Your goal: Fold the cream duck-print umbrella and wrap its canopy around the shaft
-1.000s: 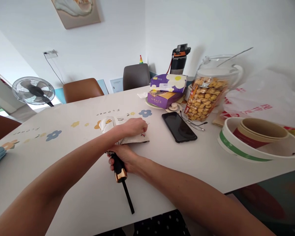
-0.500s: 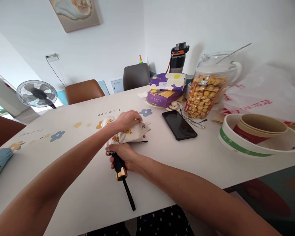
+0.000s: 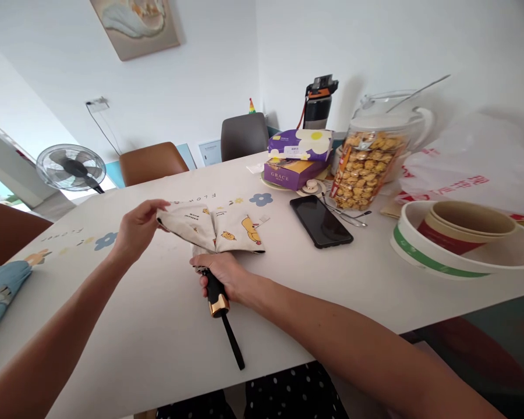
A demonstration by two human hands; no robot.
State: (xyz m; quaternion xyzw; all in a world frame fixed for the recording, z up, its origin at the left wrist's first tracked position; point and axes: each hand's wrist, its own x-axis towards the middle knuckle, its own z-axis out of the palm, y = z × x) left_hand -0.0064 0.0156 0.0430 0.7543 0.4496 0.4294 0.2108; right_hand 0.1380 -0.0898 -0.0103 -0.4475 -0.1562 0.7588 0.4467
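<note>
A folding umbrella (image 3: 227, 233) with a cream canopy printed with small cartoon figures lies on the white table (image 3: 166, 343). My right hand (image 3: 220, 273) is wrapped round its black handle (image 3: 216, 294), which ends in a gold ring and a black strap. My left hand (image 3: 137, 227) pinches one flap of the canopy and holds it pulled out to the left, slightly off the table. The rest of the canopy fans out flat to the right.
A black phone (image 3: 321, 221) lies right of the umbrella. Behind it are a purple tissue box (image 3: 299, 157), a snack jar (image 3: 369, 166), glasses and a bottle. Stacked paper bowls (image 3: 463, 238) sit at the right. A blue cloth item (image 3: 0, 291) lies at the left edge. Chairs and a fan stand beyond.
My left hand has left the bunched canopy near the middle and drawn one flap out to the left, spreading the fabric. My right hand keeps its grip on the handle.
</note>
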